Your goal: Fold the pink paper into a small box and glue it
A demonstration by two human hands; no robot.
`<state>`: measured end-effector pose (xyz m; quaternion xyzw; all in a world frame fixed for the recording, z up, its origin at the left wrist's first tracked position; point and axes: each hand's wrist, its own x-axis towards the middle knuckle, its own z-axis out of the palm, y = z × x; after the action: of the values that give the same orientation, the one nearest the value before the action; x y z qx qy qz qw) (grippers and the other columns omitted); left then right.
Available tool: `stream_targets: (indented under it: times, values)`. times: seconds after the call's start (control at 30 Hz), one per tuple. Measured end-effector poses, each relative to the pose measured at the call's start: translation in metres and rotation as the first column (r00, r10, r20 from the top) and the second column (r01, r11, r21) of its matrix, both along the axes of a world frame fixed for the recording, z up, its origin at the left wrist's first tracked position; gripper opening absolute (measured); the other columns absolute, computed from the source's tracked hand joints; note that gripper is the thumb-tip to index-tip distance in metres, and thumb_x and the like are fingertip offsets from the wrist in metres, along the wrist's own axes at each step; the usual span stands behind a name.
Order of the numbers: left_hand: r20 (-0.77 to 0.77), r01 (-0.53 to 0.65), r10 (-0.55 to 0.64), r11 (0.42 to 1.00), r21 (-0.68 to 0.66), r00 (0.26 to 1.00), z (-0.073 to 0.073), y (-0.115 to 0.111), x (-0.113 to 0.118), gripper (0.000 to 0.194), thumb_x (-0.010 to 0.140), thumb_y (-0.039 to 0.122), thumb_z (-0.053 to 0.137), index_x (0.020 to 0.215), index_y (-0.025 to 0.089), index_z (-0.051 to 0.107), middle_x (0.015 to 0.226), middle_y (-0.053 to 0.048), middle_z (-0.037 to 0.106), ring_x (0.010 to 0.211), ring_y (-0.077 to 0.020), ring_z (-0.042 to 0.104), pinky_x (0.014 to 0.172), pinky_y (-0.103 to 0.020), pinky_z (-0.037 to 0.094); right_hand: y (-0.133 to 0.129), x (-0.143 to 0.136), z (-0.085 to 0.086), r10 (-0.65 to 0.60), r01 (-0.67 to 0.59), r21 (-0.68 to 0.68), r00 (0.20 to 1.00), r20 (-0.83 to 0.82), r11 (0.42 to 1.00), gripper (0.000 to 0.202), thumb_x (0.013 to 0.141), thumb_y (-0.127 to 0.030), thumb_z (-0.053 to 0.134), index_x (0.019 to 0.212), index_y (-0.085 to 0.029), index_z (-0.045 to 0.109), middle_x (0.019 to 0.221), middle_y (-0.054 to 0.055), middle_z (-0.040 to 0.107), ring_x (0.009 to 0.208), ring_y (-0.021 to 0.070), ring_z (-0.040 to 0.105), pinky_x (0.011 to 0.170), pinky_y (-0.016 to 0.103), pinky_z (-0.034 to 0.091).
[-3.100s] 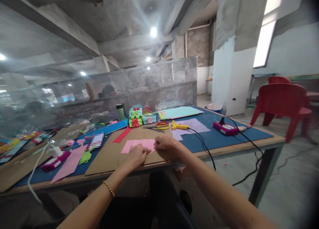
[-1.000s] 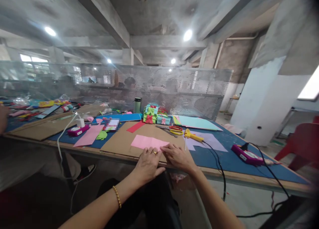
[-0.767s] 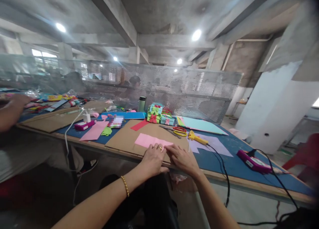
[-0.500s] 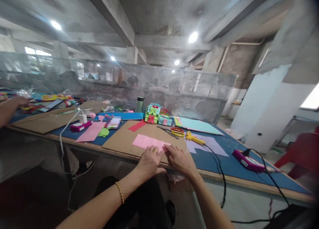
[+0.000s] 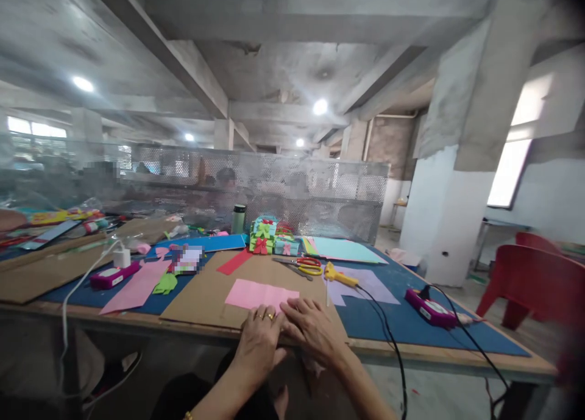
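Note:
A pink sheet (image 5: 256,293), felt or paper, lies with faint creases on a brown cardboard (image 5: 196,295) at the table's front edge. My left hand (image 5: 261,334), with rings on its fingers, rests flat on the sheet's near edge. Beside it, my right hand (image 5: 313,327) lies flat over the sheet's near right corner, fingers extended. The hands meet at the fingertips and cover part of that edge. Beyond them are scissors with red handles (image 5: 309,261) and scissors with yellow handles (image 5: 312,270). A yellow glue gun (image 5: 340,276) lies to their right.
Small bow-trimmed boxes (image 5: 262,236) and a green bottle (image 5: 238,220) stand before a perforated screen (image 5: 347,194). Purple power strips sit right (image 5: 429,309) and left (image 5: 114,276). A black cord (image 5: 388,331) hangs over the front edge. Another person's hand (image 5: 11,220) is far left.
The view has turned right and tilted up, so the table sits lower and further left. Both hands remain on the pink sheet. Less of the other person's arm shows at left.

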<state>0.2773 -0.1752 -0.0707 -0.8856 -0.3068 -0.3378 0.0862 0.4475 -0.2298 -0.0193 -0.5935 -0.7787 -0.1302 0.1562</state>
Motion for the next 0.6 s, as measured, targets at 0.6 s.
stream_targets:
  times: [0.6]
  values:
    - [-0.061,-0.029,0.027,0.999,-0.035,0.998,0.016,-0.007,-0.003,0.060,0.079,0.038,0.072,0.131,0.016,0.051,0.116,-0.010,0.059,0.105,-0.0281,0.050,0.092,-0.043,0.040,-0.006,-0.016,-0.008,-0.026,0.026,0.000,0.999,0.027,1.000,0.047,0.100,-0.044,0.040,0.138,-0.019,0.052,0.145,0.012,0.051,0.136,0.0255,0.043,0.113,0.047,0.032]
